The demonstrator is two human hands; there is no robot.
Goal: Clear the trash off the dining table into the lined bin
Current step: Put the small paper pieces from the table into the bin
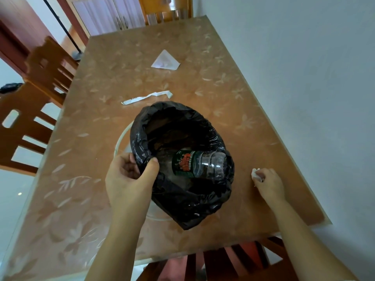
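Note:
A bin lined with a black bag (203,201) stands on the dining table (85,179). A clear plastic bottle with a green and red label (200,164) lies inside it. My left hand (129,177) grips the bag's near-left rim. My right hand (267,182) rests on the table to the right of the bin, fingers closed on a small white crumpled tissue (255,173). Beyond the bin lie a twisted white paper strip (147,97) and, farther off, a folded white paper (165,60).
The table's right side runs along a white wall (304,78). Wooden chairs stand at the left (40,78), at the far end (164,13) and at the near edge below me (233,262). The bin's white rim (119,142) shows at the left.

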